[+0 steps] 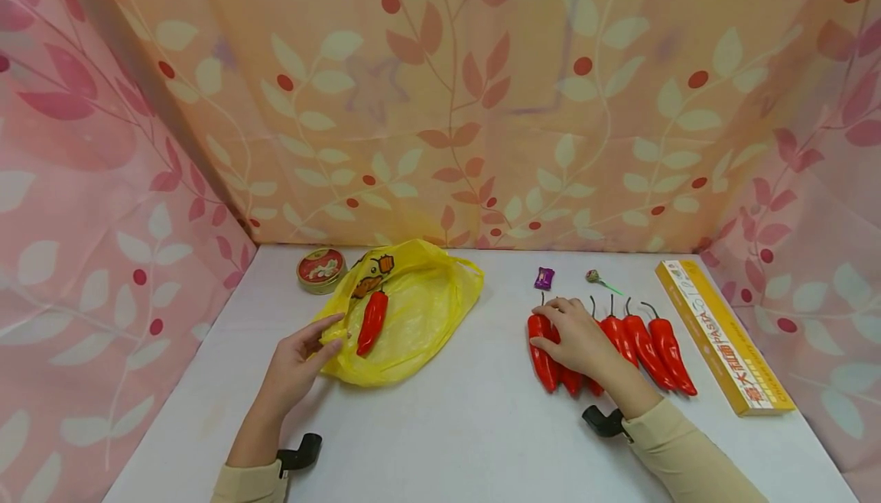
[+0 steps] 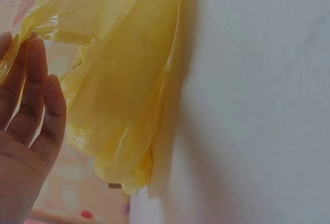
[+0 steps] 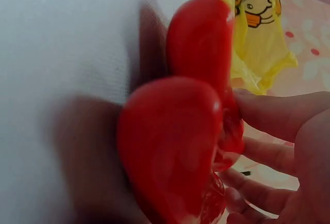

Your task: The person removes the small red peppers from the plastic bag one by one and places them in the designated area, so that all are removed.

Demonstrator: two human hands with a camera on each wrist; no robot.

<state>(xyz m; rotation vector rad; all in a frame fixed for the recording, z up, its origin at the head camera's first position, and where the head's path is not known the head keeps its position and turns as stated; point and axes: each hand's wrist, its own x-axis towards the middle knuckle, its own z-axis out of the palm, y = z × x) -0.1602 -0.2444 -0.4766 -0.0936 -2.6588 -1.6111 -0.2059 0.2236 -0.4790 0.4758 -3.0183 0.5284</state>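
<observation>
On the left, a yellow plastic bag (image 1: 427, 335) with a cartoon print lies spread on the table. A red chili pepper (image 1: 372, 324) is on it. My left hand (image 1: 296, 365) touches the bag's left edge, its fingers fairly straight; the left wrist view shows the fingers (image 2: 36, 74) against the thin plastic (image 2: 124, 69). At the right, my right hand (image 1: 578, 339) reaches over a row of several red chili peppers. Its thumb and fingers hold the leftmost pepper (image 1: 540, 365) near its stem end. Under that hand, the neighbouring peppers are partly hidden.
A round tin (image 1: 320, 270) stands behind the bag's left side. Behind the peppers lie a purple wrapped candy (image 1: 544, 278) and a lollipop (image 1: 596, 278) with a green stick. A long yellow pasta box (image 1: 726, 339) lies at the right. Patterned curtains (image 1: 447, 105) surround the table.
</observation>
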